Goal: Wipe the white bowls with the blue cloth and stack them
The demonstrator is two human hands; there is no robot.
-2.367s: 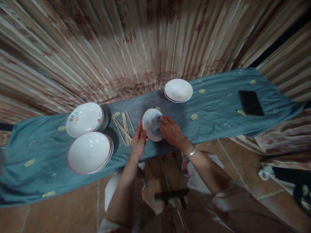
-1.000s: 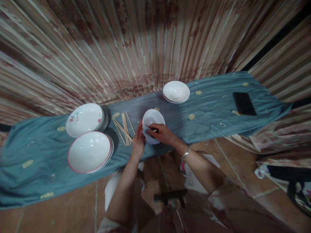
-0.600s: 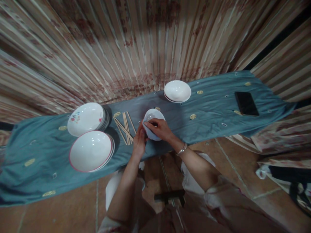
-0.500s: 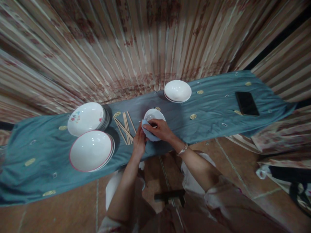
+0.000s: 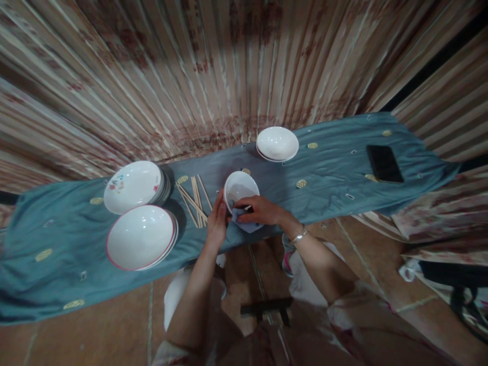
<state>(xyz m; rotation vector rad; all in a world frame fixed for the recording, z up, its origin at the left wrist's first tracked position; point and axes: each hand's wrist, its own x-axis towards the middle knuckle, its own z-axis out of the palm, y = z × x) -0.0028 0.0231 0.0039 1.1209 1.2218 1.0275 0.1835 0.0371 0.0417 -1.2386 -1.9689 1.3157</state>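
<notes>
A small white bowl (image 5: 240, 184) is tilted on the cloth in front of me. My left hand (image 5: 217, 222) grips its left side, with the fingertips partly hidden behind the rim. My right hand (image 5: 261, 210) is closed on a pale blue cloth (image 5: 249, 225) at the bowl's near right edge, fingers reaching over the rim. Part of the cloth hangs below the right hand. Just left of the bowl, several wooden chopsticks (image 5: 197, 201) lie loosely crossed.
The table has a teal tablecloth (image 5: 328, 193). At left stand stacked flowered plates (image 5: 133, 187) and red-rimmed bowls (image 5: 140, 237). Two nested white bowls (image 5: 277, 144) sit at the back, a black phone-like slab (image 5: 385, 163) at right. A pleated curtain (image 5: 229, 76) hangs behind.
My right hand has moved slightly right and down with the cloth, uncovering more of the bowl. The bowl is tipped more and shows more of its inside. My left hand stays at its left side.
</notes>
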